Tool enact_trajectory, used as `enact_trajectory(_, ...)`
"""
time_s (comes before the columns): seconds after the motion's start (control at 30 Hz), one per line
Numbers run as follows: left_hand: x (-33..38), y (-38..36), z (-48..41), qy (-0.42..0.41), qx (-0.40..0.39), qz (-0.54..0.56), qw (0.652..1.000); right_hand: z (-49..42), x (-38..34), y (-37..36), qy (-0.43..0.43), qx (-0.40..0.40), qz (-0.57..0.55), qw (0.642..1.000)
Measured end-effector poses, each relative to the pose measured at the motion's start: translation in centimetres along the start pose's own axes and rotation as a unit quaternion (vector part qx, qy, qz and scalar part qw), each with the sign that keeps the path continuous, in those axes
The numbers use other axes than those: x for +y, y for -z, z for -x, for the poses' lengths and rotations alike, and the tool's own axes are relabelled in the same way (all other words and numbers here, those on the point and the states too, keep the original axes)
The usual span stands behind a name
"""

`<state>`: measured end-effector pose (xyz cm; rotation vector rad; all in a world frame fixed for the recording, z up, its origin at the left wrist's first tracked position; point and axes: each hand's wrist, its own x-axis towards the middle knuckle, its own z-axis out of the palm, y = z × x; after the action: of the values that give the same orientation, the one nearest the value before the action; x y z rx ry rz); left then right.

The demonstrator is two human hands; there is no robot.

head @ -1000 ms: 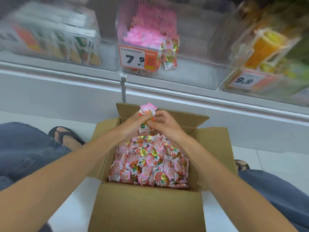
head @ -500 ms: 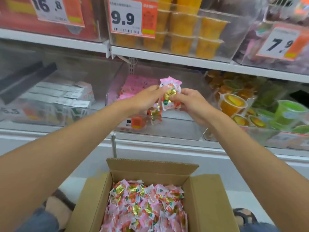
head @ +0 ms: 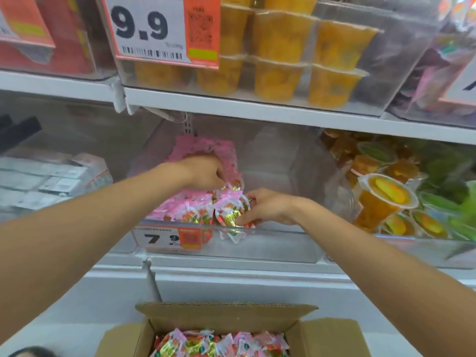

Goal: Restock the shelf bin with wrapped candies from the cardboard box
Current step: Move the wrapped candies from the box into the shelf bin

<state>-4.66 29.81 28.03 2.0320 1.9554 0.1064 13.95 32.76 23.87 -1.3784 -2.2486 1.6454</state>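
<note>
Candies (head: 230, 215) being set in bin (head: 296, 230), pinched by R hand (head: 270, 207); L hand (head: 206, 173) curled over pile (head: 185, 207), grip can't be told. Next: release needed, then box (head: 231, 320) to be reached.

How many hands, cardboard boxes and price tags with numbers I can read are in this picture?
Hands: 2 (left hand; right hand, holding a wrapped candy)
Cardboard box: 1
Price tags with readable numbers: 2 (9.9 tag; 7.9 tag)
Total: 5
</note>
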Motion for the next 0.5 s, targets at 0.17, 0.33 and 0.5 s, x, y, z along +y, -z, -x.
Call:
enact_trajectory(0.17,0.4,-0.1,-1.3,-0.001,-0.060,-0.006,0.998,-0.5,0.4,-0.5,0.001,0.015,-0.020,1.000)
enact_trajectory(0.33,0.6,-0.2,-0.5,-0.002,-0.097,0.053,0.994,-1.0,0.5,-0.8,-0.021,0.025,-0.043,0.999)
enact_trajectory(0.5,0.2,-0.9,-0.5,-0.003,-0.052,0.083,0.995,-0.6,0.3,-1.0,0.011,0.037,-0.065,0.997)
